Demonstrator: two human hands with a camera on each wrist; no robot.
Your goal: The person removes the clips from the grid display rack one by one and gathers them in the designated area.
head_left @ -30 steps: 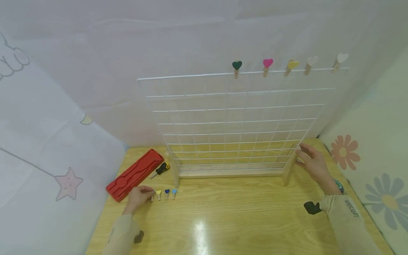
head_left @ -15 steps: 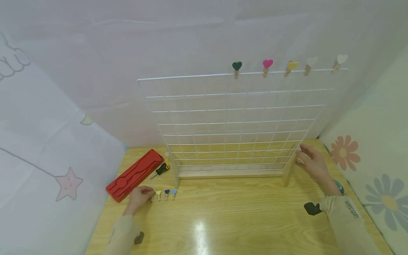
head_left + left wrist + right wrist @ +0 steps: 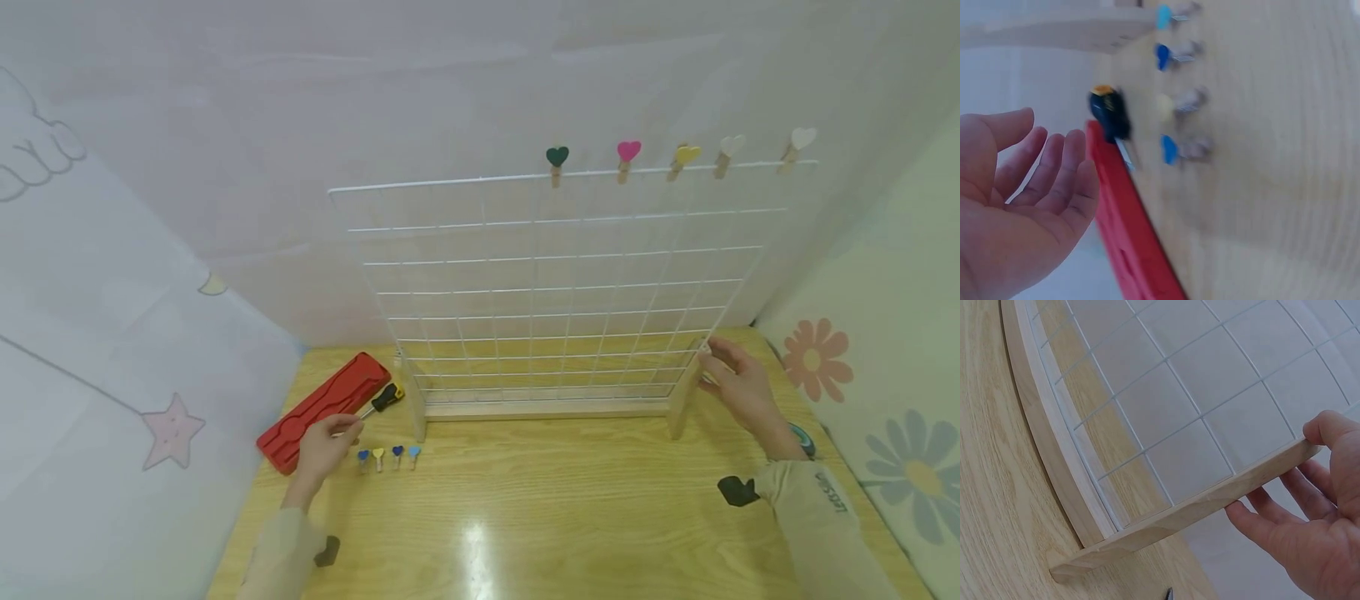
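Note:
My left hand [image 3: 322, 450] holds nothing; its fingers are loosely bent, thumb apart, in the left wrist view. It hovers just left of a row of small heart clothespins on the table, the nearest a blue heart clothespin [image 3: 363, 457]. Beyond its fingertips lies a black-and-yellow screwdriver [image 3: 386, 397]. With thumb on one side and fingers on the other, my right hand [image 3: 1310, 519] grips the upper end of the right wooden leg [image 3: 1172, 519] of a stand. That stand bears an upright white wire grid [image 3: 450, 181].
Several heart clothespins, among them a dark green one [image 3: 557, 156] and a pink one [image 3: 629, 150], are clipped along the grid's top wire. A red moulded tray [image 3: 360, 375] lies at the left table edge. Beside my right wrist sits a round teal thing [image 3: 802, 439].
My left hand has lifted away from the leftmost clothespin and moved slightly back, so its blue heart now shows. My right hand stays on the wooden leg.

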